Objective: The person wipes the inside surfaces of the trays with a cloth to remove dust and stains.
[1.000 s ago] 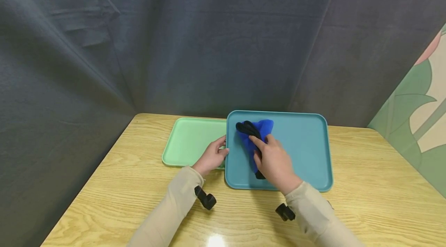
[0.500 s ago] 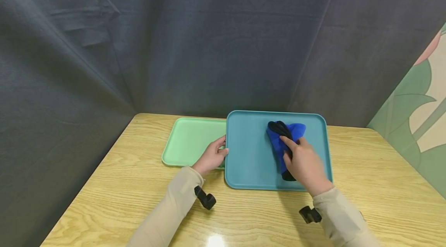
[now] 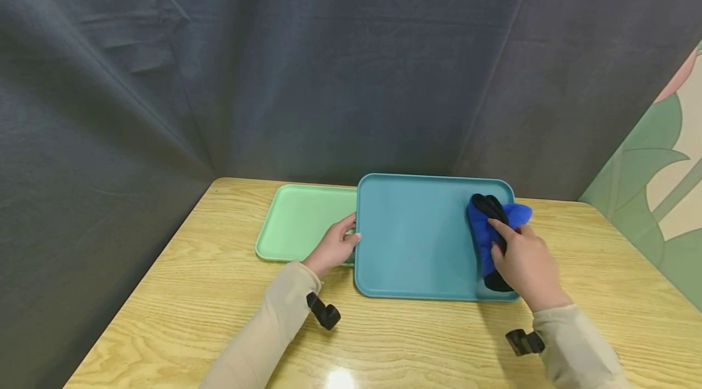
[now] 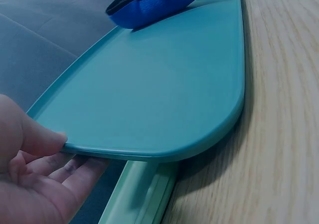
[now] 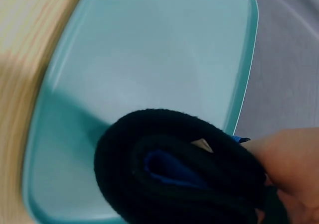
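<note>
My right hand point(image 3: 529, 267) grips a folded blue cloth point(image 3: 482, 236) with black edging at the right end of a teal-blue tray point(image 3: 408, 242). The index finger lies along the cloth's black fold, and part of the cloth reaches past the tray's right rim. In the right wrist view, the cloth's black folded end point(image 5: 149, 127) fills the foreground. With thumb above and fingers underneath, my left hand point(image 4: 45, 169) pinches the tray's left rim, also visible as a hand point(image 3: 332, 245) in the head view. The cloth hides the tray's right rim and part of my right fingers.
A light green tray point(image 3: 307, 221) lies to the left, its right end covered by the teal-blue tray. Both are on a wooden table point(image 3: 395, 340). Behind the table hangs a dark grey curtain point(image 3: 356, 72); a patterned wall point(image 3: 652, 194) is at far right.
My right hand has slid the cloth rightward across the teal-blue tray, from its left part to its right rim. The left hand and both trays stay in place.
</note>
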`<state>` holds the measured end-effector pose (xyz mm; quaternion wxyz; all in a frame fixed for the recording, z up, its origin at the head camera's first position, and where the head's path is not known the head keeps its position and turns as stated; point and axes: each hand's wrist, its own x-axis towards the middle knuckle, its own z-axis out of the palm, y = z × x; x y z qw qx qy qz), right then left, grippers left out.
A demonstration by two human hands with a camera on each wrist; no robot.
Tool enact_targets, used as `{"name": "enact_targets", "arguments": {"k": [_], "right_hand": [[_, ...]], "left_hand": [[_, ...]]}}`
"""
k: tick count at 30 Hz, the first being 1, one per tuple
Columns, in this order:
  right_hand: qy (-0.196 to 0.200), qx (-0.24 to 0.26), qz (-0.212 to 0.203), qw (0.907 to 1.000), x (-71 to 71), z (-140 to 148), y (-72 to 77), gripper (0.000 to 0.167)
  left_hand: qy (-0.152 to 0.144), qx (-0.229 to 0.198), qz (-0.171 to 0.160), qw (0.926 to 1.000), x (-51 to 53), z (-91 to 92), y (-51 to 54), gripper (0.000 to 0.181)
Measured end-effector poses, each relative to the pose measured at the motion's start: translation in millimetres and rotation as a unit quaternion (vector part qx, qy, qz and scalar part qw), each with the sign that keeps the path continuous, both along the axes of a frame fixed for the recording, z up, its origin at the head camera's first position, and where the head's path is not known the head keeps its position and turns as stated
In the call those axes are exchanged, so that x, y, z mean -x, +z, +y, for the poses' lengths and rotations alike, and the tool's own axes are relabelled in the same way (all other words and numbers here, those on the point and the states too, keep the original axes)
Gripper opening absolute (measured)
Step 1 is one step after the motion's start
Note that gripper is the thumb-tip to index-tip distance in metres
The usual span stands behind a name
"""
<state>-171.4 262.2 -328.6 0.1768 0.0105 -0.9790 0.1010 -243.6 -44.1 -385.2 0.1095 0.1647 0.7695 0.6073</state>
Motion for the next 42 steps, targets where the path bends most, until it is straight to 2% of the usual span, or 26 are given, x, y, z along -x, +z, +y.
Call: {"name": "enact_targets", "arguments": {"k": [5,11,17,24,42], "right_hand": [[-0.011,-0.003,-0.013,0.9998,-1.6,7.8,0.0,0.042],[-0.010,-0.010,-0.026,0.9996,-3.6,0.7,0.6,0.044],[0.004,-0.017,-0.006,0.9998,-4.2,-12.1,-0.5,0.043],[0.034,-0.025,0.014,0.9990,-4.8,-38.6,-0.1,0.041],[0.115,-0.037,0.048,0.9916,3.5,-118.2,-5.6,0.042]], "left_hand": [[-0.005,-0.002,0.006,1.0000,0.0,-0.2,-0.7,0.052],[-0.005,0.004,0.009,0.9999,-1.4,-0.4,-0.2,0.052],[-0.008,0.006,0.008,0.9999,-2.9,-0.4,0.7,0.053],[-0.011,0.002,0.017,0.9998,-1.1,0.2,-0.8,0.053],[0.000,-0.001,0.011,0.9999,0.5,1.3,-1.3,0.053]]}}
